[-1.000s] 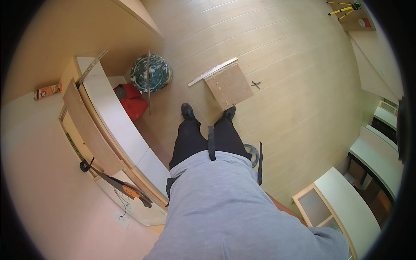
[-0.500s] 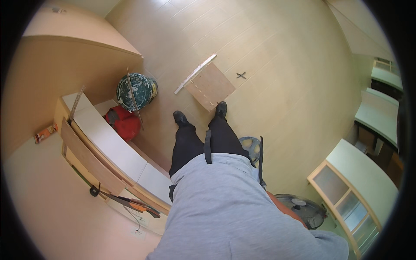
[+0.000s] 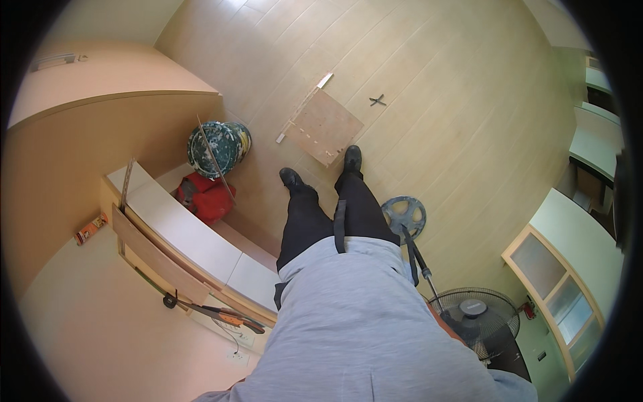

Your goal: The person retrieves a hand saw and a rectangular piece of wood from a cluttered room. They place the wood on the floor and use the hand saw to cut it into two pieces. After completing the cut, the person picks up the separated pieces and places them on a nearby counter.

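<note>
Neither of my hands shows; a strip of my right arm (image 3: 443,323) is at my side, near the standing fan (image 3: 474,309). My grey shirt hides the rest of my arms. In front of my black shoes, a square wooden board (image 3: 326,126) lies on the floor with a pale strip (image 3: 325,81) along its far left edge. A small dark cross-shaped thing (image 3: 378,100) lies to its right. On the left, a handsaw (image 3: 231,317) with an orange and black grip lies by the wooden unit, next to a small black round thing (image 3: 170,301).
A paint-splattered bucket (image 3: 204,149) with a thin strip across it stands at left, beside a red bag (image 3: 213,199). An orange tube (image 3: 90,229) lies near the wall. The fan's round base (image 3: 416,216) is by my right leg. A glass-fronted cabinet (image 3: 544,271) stands at right.
My view has shifted, so the left unit, bucket and fan appear farther right. More of the fan and its base shows. The board's white strip is now partly hidden by the board.
</note>
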A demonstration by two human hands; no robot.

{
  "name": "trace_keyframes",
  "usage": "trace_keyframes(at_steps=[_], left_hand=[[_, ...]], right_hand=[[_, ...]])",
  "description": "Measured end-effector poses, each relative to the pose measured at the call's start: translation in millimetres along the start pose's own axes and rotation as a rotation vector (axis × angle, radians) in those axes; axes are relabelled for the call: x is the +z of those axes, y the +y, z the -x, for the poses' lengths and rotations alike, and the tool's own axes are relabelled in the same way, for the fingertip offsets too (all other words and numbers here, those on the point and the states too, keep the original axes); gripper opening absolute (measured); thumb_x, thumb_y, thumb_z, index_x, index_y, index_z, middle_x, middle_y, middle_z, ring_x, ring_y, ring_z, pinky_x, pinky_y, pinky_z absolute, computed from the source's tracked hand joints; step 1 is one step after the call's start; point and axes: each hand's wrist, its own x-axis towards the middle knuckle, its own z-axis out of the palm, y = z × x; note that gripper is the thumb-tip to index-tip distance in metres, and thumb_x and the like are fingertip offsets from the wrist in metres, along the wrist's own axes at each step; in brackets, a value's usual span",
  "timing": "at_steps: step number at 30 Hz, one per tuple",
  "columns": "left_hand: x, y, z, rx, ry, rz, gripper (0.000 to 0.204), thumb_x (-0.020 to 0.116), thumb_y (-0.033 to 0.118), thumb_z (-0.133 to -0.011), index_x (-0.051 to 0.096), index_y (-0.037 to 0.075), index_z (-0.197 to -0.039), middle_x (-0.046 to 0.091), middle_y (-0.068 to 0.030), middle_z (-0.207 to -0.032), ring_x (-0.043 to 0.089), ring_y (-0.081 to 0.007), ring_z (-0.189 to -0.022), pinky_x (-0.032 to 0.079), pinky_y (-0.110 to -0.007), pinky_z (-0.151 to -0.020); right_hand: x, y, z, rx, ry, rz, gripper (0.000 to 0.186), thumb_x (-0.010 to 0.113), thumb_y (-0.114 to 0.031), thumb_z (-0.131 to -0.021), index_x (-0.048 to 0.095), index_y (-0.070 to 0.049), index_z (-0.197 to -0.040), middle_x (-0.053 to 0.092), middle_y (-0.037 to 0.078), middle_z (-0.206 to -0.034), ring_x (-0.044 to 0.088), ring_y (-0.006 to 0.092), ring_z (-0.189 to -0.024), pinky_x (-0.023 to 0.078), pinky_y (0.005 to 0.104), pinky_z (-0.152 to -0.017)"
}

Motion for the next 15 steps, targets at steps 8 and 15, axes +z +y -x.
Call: trace_keyframes(at_steps=[8,15], left_hand=[[17,-6,10,-0.012,-0.007,-0.044,0.034,0.071,0.02,-0.1,0.075,0.006,-0.13,0.08,-0.0122,-0.103,0.075,-0.0233,-0.092,0.058,-0.039,-0.084],[47,27,47,-0.053,-0.124,-0.275,0.031,0.071,0.017,-0.098,0.078,0.005,-0.127,0.08,-0.0121,-0.101,0.076,-0.0225,-0.091,0.059,-0.038,-0.083]], right_hand=[[-5,18,-17,0.012,0.007,0.035,0.046,0.083,-0.019,-0.08,0.08,-0.01,-0.125,0.08,0.017,-0.125,0.074,0.0284,-0.114,0.06,0.0475,-0.092],[-69,9,-81,-0.017,-0.052,0.096,0.046,0.084,-0.018,-0.079,0.081,-0.009,-0.123,0.08,0.017,-0.124,0.074,0.0284,-0.114,0.059,0.0478,-0.093]])
